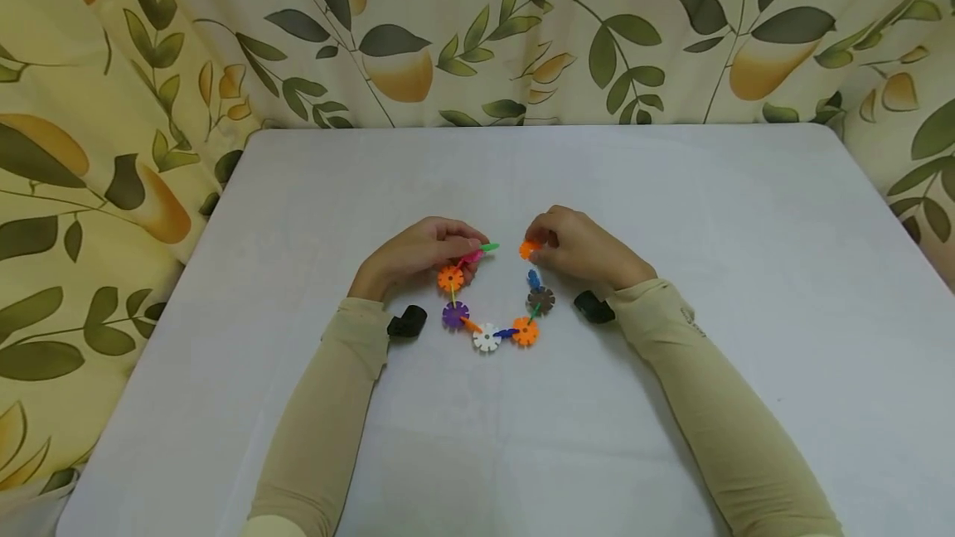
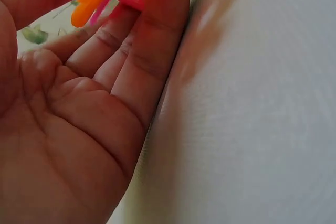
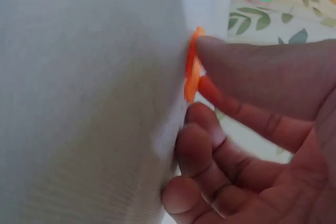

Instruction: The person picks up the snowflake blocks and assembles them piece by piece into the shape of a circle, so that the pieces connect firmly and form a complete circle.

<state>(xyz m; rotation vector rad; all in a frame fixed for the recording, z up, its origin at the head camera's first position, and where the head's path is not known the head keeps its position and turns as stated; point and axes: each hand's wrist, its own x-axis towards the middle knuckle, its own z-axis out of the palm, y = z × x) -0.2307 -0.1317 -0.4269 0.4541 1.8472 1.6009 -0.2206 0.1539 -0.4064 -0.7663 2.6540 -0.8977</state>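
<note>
Notched plastic discs, slotted into one another, form a U-shaped chain on the table. Its left end runs from an orange disc (image 1: 450, 278) to a pink disc (image 1: 474, 257) and a green disc (image 1: 490, 247) seen edge-on. My left hand (image 1: 421, 253) grips this end between thumb and fingers. Between thumb and forefinger, my right hand (image 1: 585, 245) pinches a loose orange notched disc (image 3: 193, 66), low over the table. Just below that hand lies the chain's other end, a blue disc (image 1: 533, 279) joined to a brown disc (image 1: 540, 300).
Along the chain's bottom are a purple disc (image 1: 456, 316), a white disc (image 1: 487, 338) and another orange disc (image 1: 525, 331). Black wrist devices (image 1: 407, 321) sit beside both wrists. A white cloth covers the table (image 1: 477, 454); a leaf-patterned curtain (image 1: 477, 31) hangs behind it.
</note>
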